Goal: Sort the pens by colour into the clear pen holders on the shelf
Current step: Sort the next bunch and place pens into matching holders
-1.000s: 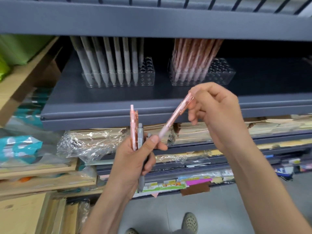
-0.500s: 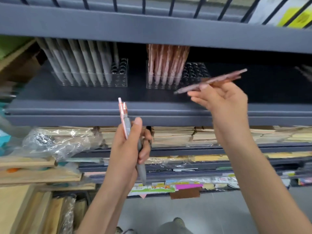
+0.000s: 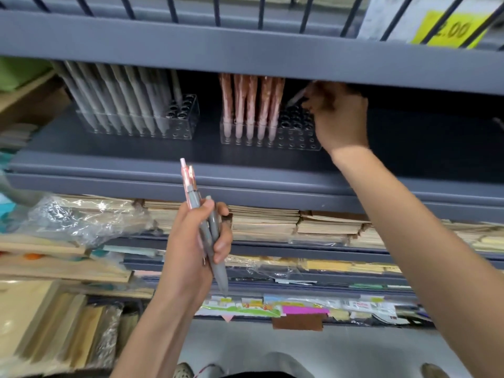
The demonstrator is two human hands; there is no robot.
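Two clear pen holders stand on the grey shelf [image 3: 245, 167]. The left holder [image 3: 180, 124] is nearly full of grey pens [image 3: 122, 105]. The right holder [image 3: 297, 132] has pink pens [image 3: 251, 105] in its left half and empty holes on its right. My right hand [image 3: 339, 118] reaches deep into the shelf and pinches a pink pen [image 3: 296, 98], tip slanting down over the right holder's empty holes. My left hand [image 3: 196, 241] grips a small bundle of pens [image 3: 203, 214] upright in front of the shelf edge: grey ones and at least one pink.
The shelf above [image 3: 245, 55] hangs low over the holders and hides the pen tops. Below are stacked notebooks [image 3: 272, 222], crinkled plastic wrap [image 3: 81, 216] and sticky notes [image 3: 300, 309]. A yellow price tag [image 3: 450, 28] sits at upper right.
My right hand has carried the pink pen from in front of the shelf up and in over the right holder. The left hand keeps its bundle. The view has tilted up.
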